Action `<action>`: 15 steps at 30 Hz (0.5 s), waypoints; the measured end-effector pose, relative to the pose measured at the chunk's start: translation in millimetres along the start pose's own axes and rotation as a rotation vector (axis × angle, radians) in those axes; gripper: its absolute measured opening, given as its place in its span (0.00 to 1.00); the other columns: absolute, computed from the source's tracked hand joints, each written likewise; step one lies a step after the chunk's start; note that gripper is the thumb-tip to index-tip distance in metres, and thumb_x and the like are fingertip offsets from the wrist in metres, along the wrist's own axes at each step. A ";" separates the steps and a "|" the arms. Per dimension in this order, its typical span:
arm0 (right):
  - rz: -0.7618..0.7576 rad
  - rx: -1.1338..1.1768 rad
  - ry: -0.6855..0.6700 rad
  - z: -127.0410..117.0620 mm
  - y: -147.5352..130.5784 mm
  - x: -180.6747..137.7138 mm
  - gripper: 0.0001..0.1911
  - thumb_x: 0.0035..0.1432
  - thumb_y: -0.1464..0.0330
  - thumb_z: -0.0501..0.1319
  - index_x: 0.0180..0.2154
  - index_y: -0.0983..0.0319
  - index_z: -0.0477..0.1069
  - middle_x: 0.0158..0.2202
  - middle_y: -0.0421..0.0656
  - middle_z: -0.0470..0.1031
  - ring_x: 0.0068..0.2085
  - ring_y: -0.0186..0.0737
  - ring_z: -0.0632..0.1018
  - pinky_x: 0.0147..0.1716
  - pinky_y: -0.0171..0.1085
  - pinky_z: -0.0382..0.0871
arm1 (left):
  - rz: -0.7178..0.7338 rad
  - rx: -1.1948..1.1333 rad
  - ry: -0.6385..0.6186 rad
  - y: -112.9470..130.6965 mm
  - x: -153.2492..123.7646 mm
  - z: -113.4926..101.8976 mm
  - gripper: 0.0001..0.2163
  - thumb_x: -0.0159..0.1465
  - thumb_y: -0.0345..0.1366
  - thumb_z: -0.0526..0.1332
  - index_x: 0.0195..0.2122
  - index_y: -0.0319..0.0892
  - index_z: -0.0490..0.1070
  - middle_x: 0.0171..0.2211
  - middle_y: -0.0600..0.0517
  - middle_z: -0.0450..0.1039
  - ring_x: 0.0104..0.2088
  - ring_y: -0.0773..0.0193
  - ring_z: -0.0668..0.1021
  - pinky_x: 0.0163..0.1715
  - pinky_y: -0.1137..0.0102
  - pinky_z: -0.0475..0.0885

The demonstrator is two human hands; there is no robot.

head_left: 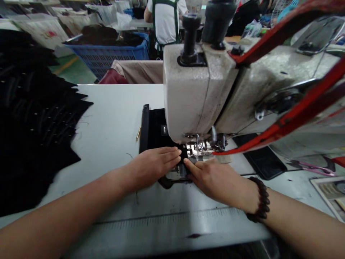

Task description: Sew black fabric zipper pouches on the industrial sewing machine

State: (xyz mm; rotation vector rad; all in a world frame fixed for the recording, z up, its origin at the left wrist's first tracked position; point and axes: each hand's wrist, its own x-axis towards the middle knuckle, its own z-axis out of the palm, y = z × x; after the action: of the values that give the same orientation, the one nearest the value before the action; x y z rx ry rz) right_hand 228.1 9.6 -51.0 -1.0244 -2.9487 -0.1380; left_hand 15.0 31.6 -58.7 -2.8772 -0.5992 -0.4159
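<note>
A black fabric piece [156, 138] with a small label lies on the sewing machine's bed, its left part edged by a stiff dark band. My left hand [155, 163] lies flat on its lower part, fingers stretched out toward the presser foot [192, 149]. From the other side my right hand [212, 178] touches the fabric's edge with its outstretched index finger, just in front of the foot; its other fingers are partly hidden. The sewing machine [194, 90] covers the upper right of the fabric. A brass-coloured metal piece [138, 133] shows beside the dark band.
A large stack of black pieces [35, 126] covers the table's left side. Right of the needle area lie a dark phone-like slab [265, 162] and pink-handled scissors [315, 168]. Red straps [285, 122] cross the machine. Beyond stand a blue crate [107, 50] and another person [166, 21].
</note>
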 end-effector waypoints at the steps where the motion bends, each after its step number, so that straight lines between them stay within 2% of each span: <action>1: 0.015 0.008 0.012 -0.1 0.8 1.2 0.16 0.57 0.71 0.54 0.48 0.69 0.65 0.24 0.42 0.73 0.22 0.34 0.70 0.16 0.35 0.47 | 0.006 0.006 0.010 -2.4 0.4 1.7 0.12 0.60 0.21 0.50 0.43 0.31 0.68 0.44 0.46 0.73 0.46 0.64 0.73 0.49 0.72 0.67; 6: 0.074 0.010 0.060 2.9 3.4 4.3 0.19 0.59 0.67 0.54 0.49 0.70 0.65 0.25 0.43 0.73 0.18 0.31 0.65 0.17 0.35 0.50 | 0.025 0.041 0.015 -14.8 1.0 13.0 0.13 0.61 0.22 0.48 0.44 0.33 0.67 0.45 0.46 0.72 0.48 0.63 0.73 0.50 0.70 0.66; 11: 0.105 0.017 0.066 9.4 3.8 3.3 0.20 0.58 0.65 0.55 0.50 0.69 0.64 0.28 0.44 0.74 0.21 0.33 0.68 0.18 0.34 0.50 | 0.028 0.075 -0.030 -24.3 2.3 21.1 0.14 0.62 0.23 0.47 0.44 0.35 0.67 0.45 0.48 0.72 0.48 0.65 0.72 0.51 0.71 0.65; 15: 0.099 0.047 0.055 9.9 3.8 2.3 0.21 0.57 0.63 0.56 0.50 0.68 0.64 0.27 0.43 0.74 0.22 0.34 0.69 0.17 0.34 0.49 | -0.078 -0.020 -0.039 -29.0 -0.8 32.0 0.13 0.62 0.26 0.50 0.46 0.38 0.66 0.47 0.50 0.70 0.50 0.65 0.70 0.53 0.71 0.63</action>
State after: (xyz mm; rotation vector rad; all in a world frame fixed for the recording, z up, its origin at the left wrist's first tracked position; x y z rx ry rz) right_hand 228.8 14.9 -60.4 -1.1384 -2.8313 -0.0930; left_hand 9.8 64.8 -86.0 -2.8943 -0.7198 -0.3789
